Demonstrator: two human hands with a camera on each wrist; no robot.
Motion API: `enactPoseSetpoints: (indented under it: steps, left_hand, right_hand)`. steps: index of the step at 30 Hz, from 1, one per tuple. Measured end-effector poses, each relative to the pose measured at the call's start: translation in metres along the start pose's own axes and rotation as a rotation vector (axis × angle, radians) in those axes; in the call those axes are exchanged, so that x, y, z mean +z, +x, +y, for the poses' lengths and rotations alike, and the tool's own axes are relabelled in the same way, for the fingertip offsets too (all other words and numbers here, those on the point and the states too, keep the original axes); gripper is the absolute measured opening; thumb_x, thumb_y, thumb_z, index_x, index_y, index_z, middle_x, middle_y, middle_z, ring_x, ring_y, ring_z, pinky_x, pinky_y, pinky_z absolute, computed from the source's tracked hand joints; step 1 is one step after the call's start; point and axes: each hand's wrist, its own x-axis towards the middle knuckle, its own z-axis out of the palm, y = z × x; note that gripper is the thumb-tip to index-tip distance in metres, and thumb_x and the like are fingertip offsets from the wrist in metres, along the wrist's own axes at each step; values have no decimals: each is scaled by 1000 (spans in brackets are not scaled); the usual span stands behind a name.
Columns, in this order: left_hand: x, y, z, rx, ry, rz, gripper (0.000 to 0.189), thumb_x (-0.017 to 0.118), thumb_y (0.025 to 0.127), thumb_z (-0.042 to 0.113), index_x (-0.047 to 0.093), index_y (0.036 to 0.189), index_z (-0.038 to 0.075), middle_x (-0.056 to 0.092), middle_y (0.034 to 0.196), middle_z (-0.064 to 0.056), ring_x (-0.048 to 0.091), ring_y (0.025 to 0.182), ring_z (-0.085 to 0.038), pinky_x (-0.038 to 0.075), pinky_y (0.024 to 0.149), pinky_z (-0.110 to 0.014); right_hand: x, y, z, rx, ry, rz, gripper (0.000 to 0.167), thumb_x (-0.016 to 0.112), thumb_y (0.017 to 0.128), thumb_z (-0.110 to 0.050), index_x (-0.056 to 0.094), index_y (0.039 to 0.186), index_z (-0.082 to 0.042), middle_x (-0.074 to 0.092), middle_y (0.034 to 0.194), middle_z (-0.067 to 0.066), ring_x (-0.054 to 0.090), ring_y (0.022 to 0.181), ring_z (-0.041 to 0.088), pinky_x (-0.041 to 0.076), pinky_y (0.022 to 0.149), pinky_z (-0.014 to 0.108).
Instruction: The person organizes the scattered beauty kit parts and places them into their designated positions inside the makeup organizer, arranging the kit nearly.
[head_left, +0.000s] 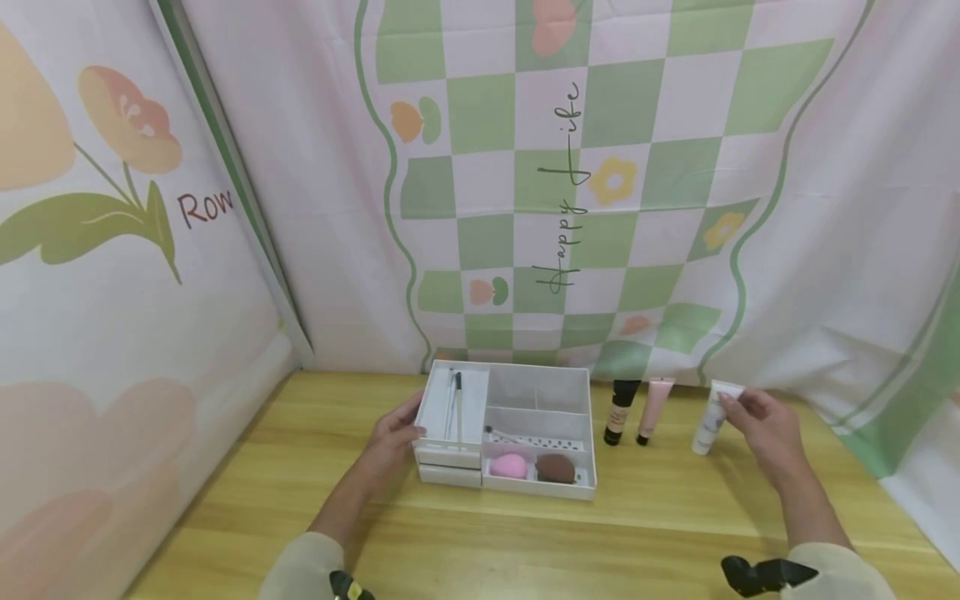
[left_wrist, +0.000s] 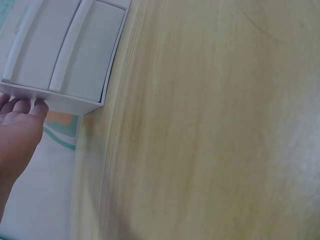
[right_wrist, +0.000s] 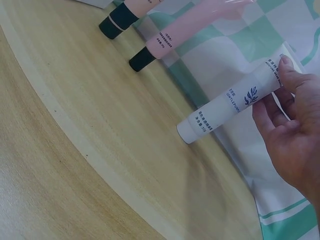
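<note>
My right hand (head_left: 768, 429) pinches a white squeeze tube (right_wrist: 235, 100) by its flat upper end, thumb in front and fingers behind. The tube tilts slightly, capped end down, close over the table. At the left side of a white makeup organizer (head_left: 538, 490), my left hand (head_left: 396, 433) touches the outer wall with its fingertips. Two thin brushes (head_left: 454, 408) lie in the organizer's top left tray. A pink makeup sponge (head_left: 508, 466) and a brown sponge (head_left: 555, 468) sit in its front compartment, with a small brush (head_left: 504, 435) behind them.
Right of the organizer stand a black and beige tube (head_left: 617, 412) and a pink tube (head_left: 655, 411), caps down. Two small drawers (head_left: 450, 468) face the front of the organizer. A patterned curtain (head_left: 547, 183) hangs along the back edge of the wooden table (head_left: 525, 550).
</note>
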Motion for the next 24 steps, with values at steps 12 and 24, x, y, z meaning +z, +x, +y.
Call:
enactPoseSetpoints:
  steps: [12, 24]
  left_hand:
    - [2, -2, 1, -15, 3, 26, 72, 49, 92, -4, 24, 159, 0, 14, 171, -19, 15, 159, -37, 24, 128, -42]
    - [3, -2, 2, -1, -21, 26, 73, 49, 91, -5, 23, 159, -3, 15, 170, -21, 17, 158, -38, 26, 126, -38]
  right_hand:
    - [5, -2, -3, -1, 6, 74, 8, 61, 101, -26, 63, 103, -19, 55, 84, -42, 54, 82, -23, 51, 71, -2]
    - [1, -3, -19, 5, -39, 94, 28, 60, 102, -31, 61, 110, -4, 52, 85, -43, 51, 83, -25, 49, 70, -3]
